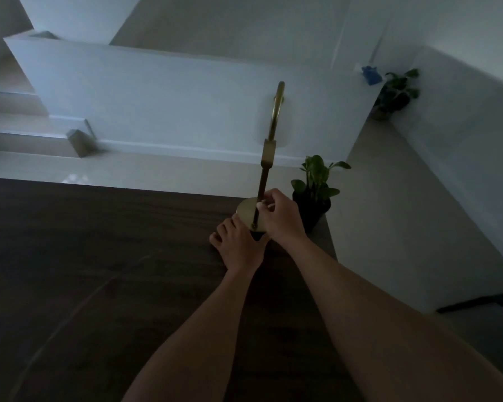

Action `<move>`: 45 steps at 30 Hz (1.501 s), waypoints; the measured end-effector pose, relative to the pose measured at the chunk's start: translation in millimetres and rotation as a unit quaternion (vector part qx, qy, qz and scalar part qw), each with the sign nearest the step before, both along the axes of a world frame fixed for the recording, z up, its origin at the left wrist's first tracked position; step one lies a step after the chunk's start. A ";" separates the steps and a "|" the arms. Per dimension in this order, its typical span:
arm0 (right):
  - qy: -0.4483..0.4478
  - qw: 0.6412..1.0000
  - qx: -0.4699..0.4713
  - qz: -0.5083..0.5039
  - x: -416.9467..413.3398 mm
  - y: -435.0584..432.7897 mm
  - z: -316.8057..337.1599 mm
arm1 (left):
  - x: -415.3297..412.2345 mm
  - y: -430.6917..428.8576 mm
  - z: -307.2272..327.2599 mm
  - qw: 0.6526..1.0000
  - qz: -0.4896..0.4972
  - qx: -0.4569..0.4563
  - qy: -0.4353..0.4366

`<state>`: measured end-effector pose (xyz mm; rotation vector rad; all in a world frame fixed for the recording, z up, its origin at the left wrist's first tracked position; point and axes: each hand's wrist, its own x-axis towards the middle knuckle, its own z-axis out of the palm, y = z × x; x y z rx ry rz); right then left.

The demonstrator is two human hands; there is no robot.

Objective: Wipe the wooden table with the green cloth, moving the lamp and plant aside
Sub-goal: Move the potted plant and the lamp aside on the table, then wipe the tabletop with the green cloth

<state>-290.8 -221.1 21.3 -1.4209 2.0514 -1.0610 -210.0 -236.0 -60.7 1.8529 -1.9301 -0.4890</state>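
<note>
The worktop (99, 256) runs out of the picture at the left and bottom edges, and the bottom edge cuts off both forearms. The right hand (279, 217) covers the near right part of the round base of the lamp (269, 149) and the stretch of stem it pinches. The left hand (238, 248) lies at the base's near rim with its thumb hidden, so grip or mere touch cannot be told. The lamp's head is lost against the pale wall. The dark pot of the plant (317, 181) sits partly behind the right hand. A blue thing (370, 75), a second plant (398, 91) and a grey object (80, 142) are too blurred to identify.
</note>
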 end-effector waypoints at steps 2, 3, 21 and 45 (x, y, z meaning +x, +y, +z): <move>-0.016 1.000 0.012 0.002 0.4 7.4 0.4 | 5.4 2.7 4.1 1.000 -0.011 0.012 0.010; -0.017 1.000 0.017 0.002 0.9 13.8 1.3 | 9.4 6.3 7.4 1.000 -0.015 0.013 0.018; 0.106 0.982 0.151 -0.040 29.1 260.5 -6.4 | 102.1 191.9 42.4 0.896 -0.413 0.121 0.107; 0.186 0.971 0.150 0.019 42.2 382.1 -30.8 | 108.3 271.6 47.3 0.854 -0.509 0.066 0.083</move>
